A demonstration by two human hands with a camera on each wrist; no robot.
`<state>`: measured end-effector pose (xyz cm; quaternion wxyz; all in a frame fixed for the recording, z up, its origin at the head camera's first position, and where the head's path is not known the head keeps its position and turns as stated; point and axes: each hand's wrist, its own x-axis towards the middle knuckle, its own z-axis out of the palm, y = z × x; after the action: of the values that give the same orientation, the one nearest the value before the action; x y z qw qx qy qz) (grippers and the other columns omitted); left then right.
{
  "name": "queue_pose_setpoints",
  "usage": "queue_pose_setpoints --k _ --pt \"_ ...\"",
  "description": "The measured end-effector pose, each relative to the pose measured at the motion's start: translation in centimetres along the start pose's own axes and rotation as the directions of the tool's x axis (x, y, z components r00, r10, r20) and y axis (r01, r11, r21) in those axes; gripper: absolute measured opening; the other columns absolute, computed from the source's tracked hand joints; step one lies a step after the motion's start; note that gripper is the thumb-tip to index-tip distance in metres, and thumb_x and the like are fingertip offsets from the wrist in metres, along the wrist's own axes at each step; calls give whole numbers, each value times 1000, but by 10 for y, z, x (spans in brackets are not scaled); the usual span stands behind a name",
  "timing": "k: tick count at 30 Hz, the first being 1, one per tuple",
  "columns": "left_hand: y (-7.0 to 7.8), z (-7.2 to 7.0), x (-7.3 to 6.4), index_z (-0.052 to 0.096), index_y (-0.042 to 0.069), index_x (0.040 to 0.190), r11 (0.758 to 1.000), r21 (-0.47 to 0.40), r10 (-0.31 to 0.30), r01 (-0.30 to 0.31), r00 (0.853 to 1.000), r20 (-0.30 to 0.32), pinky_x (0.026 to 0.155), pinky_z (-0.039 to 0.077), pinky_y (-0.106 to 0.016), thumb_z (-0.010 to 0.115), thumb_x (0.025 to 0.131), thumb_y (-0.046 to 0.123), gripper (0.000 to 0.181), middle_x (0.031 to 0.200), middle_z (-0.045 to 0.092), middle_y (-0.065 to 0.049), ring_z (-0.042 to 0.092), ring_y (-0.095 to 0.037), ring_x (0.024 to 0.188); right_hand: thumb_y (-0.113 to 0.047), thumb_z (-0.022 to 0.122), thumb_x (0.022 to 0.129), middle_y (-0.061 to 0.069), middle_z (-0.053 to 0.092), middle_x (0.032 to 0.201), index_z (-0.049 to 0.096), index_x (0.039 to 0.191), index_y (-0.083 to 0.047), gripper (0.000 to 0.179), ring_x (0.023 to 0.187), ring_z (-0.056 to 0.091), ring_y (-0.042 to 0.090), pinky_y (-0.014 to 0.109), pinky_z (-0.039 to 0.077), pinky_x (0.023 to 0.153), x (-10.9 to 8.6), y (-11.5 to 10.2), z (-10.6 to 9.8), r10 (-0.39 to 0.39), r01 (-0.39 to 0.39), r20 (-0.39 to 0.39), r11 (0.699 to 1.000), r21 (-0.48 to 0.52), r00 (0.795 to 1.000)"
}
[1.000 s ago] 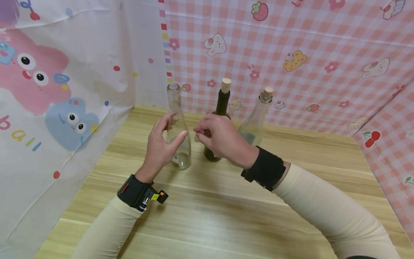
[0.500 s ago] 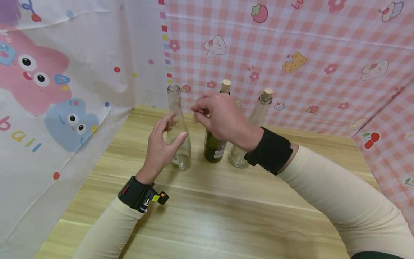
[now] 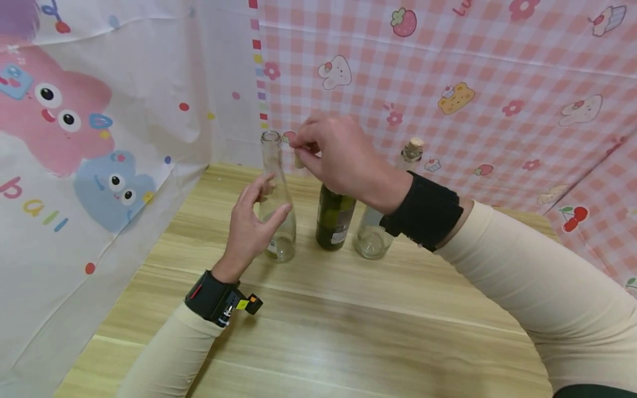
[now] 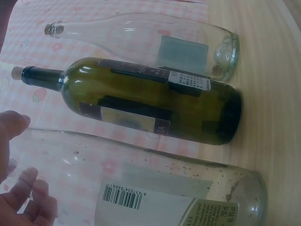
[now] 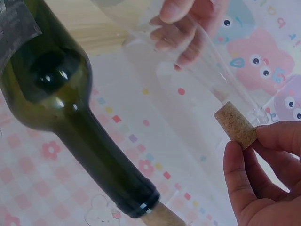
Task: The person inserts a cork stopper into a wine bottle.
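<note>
My left hand (image 3: 252,224) is curled round the body of a clear glass bottle (image 3: 283,240), which stands upright with its mouth uncovered. In the left wrist view, a label with a barcode shows on this clear bottle (image 4: 225,188). My right hand (image 3: 343,157) pinches a small cork (image 5: 236,125) between thumb and fingertips, just right of the clear bottle's neck and apart from it. Behind the right hand stands a dark green wine bottle (image 3: 334,224); its own cork (image 4: 17,73) sits in its mouth.
A second clear bottle (image 3: 372,237), with a cork (image 3: 414,145) in its mouth, stands right of the green one. All stand on a wooden table (image 3: 318,331) before a pink checked cloth (image 3: 478,50). A white printed cloth (image 3: 149,66) hangs at the left.
My right hand has risen with the cork, from beside the clear bottle's body to near its neck, now covering the green bottle's top. The left hand stays in place.
</note>
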<state>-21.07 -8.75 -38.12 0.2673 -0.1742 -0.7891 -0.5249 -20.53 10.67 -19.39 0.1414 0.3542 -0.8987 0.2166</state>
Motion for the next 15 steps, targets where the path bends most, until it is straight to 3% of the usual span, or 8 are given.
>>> queue_pose_setpoints --k 7,15 --pt "0 0 0 55 13 148 1000 5 3 -3 1000 4 94 44 -35 82 91 18 64 129 67 -20 57 -33 110 -12 67 102 5 77 113 79 116 -7 19 94 70 12 24 59 86 8 -8 -12 6 -6 7 1000 -17 1000" --pt "0 0 -1 56 14 149 1000 7 -11 11 1000 -6 95 45 -35 83 90 19 65 128 67 -18 56 -27 110 -11 64 104 7 77 112 79 115 -5 20 96 70 14 24 59 88 16 -14 -17 -29 28 -44 999 -22 999"
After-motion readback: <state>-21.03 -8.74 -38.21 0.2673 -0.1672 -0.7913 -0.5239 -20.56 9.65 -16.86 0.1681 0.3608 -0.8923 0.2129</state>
